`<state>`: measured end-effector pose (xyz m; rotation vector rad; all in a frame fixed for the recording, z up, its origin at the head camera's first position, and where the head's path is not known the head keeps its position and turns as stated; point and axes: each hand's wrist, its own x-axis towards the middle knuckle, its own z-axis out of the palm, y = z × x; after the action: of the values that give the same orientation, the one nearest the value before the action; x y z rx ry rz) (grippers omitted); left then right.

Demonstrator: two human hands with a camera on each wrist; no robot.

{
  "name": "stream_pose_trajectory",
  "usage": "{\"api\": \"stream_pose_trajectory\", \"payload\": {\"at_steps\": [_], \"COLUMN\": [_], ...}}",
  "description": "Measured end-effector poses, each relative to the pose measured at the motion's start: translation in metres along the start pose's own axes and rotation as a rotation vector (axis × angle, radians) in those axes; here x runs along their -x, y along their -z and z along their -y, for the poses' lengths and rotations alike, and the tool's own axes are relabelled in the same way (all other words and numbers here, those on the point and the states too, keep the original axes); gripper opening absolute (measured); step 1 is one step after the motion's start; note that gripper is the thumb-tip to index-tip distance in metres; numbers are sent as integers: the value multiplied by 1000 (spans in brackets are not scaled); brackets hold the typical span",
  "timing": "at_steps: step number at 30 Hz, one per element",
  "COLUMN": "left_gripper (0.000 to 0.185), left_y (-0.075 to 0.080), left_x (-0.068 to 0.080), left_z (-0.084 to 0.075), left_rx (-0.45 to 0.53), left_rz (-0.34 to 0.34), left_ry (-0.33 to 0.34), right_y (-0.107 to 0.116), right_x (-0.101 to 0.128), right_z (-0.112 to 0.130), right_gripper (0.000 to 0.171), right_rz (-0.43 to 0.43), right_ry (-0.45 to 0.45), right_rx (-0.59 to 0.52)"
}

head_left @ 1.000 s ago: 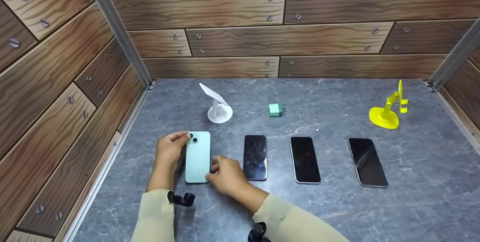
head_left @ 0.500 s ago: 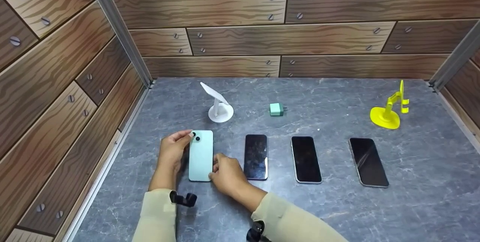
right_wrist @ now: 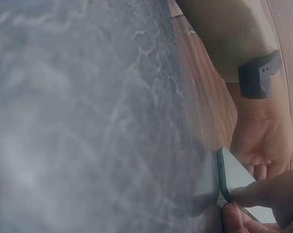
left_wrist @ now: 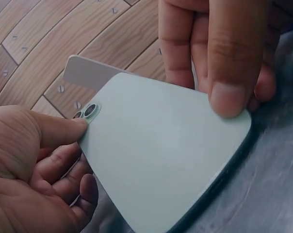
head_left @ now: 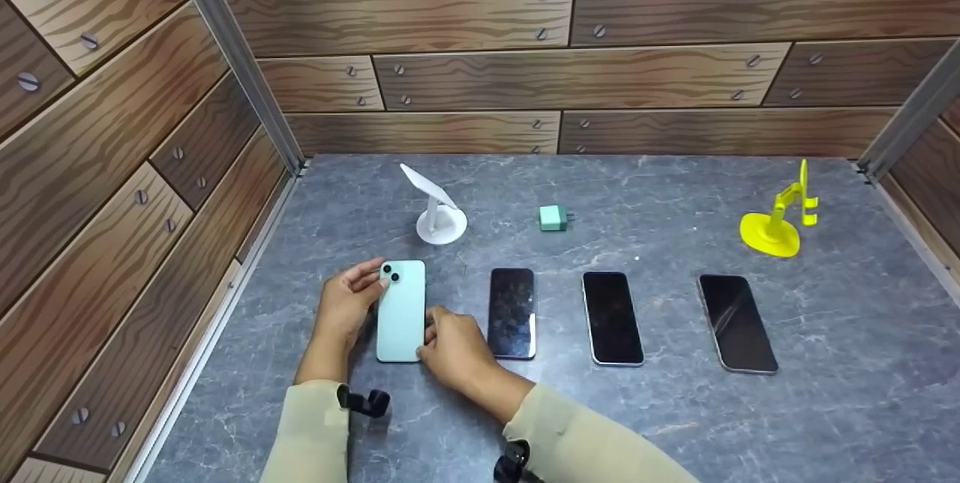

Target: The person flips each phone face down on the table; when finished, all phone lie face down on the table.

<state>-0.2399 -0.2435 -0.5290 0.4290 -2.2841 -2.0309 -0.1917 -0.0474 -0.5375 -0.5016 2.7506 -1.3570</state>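
- Wood-patterned panels (head_left: 457,18) are enclosing the desk (head_left: 862,423); from the head view, the mint phone (head_left: 401,322) is lying nearer the desk's left edge.
- Also there, the left thumb (head_left: 373,290) is now resting lower beside the lenses (head_left: 394,277), suggesting regripping, not release.
- Left wrist: the left hand (left_wrist: 42,160) is pinching the phone's lens end.
- Right wrist: the right hand (right_wrist: 275,201) is pinching a corner; desk contact is staying unclear.

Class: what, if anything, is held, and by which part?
The pale green rectangular phone: left hand beside its lenses, right hand at its lower right corner.
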Motion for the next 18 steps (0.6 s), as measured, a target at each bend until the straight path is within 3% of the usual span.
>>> {"api": "stream_pose_trajectory", "payload": {"at_steps": [11,18], "left_gripper": [45,45], "left_y": [4,5], "left_x": [-1,-4], "left_z": [5,7], "left_rx": [-168,-284], "left_rz": [44,40], "left_ry": [-12,-45], "right_y": [1,1], "right_x": [0,-2], "right_z": [-1,-2], "right_gripper": [75,86], "right_rz": [26,54], "right_ry": [50,60], "right_rx": [46,40]}}
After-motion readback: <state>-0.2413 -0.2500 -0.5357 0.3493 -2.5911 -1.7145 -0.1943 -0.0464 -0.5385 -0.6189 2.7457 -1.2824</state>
